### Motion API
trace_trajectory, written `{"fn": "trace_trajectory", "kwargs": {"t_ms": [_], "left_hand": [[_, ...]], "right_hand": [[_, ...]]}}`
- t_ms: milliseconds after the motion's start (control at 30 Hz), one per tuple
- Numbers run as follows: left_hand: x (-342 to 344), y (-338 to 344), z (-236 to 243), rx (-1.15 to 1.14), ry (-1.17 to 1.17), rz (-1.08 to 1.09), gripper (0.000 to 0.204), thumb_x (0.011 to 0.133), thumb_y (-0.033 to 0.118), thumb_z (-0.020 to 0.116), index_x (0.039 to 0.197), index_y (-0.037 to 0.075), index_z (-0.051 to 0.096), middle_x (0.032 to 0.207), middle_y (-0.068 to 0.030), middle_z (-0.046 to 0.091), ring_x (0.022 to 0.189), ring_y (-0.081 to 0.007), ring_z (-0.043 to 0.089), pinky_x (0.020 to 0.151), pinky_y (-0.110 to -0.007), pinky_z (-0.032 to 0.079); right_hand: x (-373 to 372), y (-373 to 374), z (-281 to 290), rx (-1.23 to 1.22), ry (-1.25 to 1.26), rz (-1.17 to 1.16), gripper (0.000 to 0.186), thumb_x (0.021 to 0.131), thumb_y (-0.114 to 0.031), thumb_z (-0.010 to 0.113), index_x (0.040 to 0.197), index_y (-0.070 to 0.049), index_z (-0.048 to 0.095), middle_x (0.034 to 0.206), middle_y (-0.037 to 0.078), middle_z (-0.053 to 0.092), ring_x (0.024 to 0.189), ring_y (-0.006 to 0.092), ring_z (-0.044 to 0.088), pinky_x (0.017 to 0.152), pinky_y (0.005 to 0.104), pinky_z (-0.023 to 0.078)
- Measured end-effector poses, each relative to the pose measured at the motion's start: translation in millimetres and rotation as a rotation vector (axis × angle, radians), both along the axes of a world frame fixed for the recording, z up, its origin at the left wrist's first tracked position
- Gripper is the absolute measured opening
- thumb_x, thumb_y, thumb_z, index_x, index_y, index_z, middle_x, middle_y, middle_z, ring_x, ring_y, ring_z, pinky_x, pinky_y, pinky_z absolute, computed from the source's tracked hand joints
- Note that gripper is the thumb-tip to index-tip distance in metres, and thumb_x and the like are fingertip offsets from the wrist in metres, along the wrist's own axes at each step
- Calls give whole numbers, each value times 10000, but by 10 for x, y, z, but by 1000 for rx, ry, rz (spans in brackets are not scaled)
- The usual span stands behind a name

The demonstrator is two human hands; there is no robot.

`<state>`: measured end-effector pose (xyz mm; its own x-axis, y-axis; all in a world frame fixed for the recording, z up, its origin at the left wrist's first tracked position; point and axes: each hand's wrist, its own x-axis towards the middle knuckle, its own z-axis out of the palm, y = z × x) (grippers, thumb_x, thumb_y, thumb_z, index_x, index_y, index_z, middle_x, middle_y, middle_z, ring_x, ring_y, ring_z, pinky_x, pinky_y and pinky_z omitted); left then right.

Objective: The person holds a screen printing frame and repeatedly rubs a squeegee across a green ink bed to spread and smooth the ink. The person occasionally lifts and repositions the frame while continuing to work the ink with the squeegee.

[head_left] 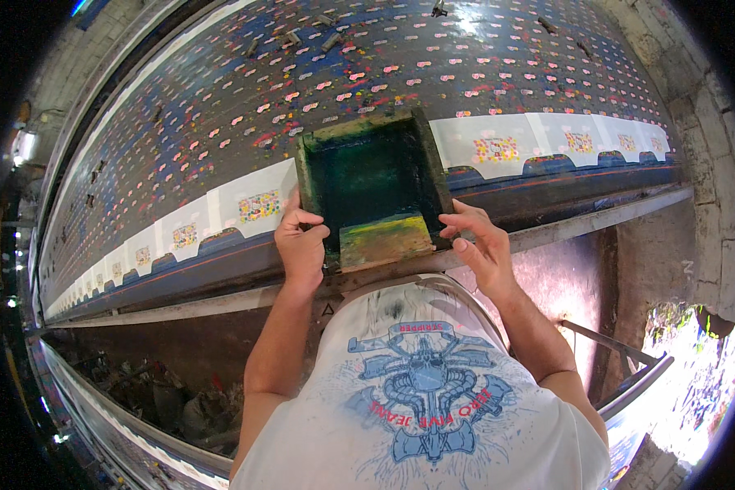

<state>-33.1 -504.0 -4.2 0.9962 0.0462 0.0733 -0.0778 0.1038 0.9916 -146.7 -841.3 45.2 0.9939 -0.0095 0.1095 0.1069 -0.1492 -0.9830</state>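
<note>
A square wooden screen frame (306,159) with dark green ink in it lies on the long printing table at centre. A green and yellow stained board (384,241) sits across its near end. My left hand (300,249) is closed on the frame's left side, thumb and forefinger curled. My right hand (482,249) is at the frame's near right, fingers apart and loosely bent, fingertips at or very close to its edge. White cut panels (498,131) with coloured dotted prints lie in a row on both sides of the frame.
The long table (433,82) carries many small pink marks and some metal pieces (329,42). A metal rail (163,314) runs along the near edge, above a trough with debris (204,408). A masonry wall (694,147) and a diagonal bar (608,343) are at the right.
</note>
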Motion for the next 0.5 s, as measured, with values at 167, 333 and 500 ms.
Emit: {"fn": "trace_trajectory", "kwargs": {"t_ms": [167,333,500], "left_hand": [[0,-21,-33,41,14,13,249,731,-201,697,822,27,657,1764,-259,506,1619,-321,509,1301,-399,360],[0,-34,-7,2,21,-14,243,733,-204,702,815,21,662,1760,-240,522,1590,-306,541,1266,-384,401],[-21,-57,-14,11,13,2,248,737,-214,700,827,14,666,1753,-231,535,1562,-302,572,1234,-379,437]], "right_hand": [[-10,-1,-30,61,5,-43,518,1065,-370,778,1433,-5,765,1520,213,656,1215,243,733,1140,429,501],[25,62,-7,-98,-69,-128,364,1034,-145,780,1383,-41,785,1411,174,735,1340,312,686,1189,462,492],[120,204,226,-544,-340,-115,348,953,-124,847,1296,-82,800,1345,151,749,1374,419,656,1169,529,523]]}}
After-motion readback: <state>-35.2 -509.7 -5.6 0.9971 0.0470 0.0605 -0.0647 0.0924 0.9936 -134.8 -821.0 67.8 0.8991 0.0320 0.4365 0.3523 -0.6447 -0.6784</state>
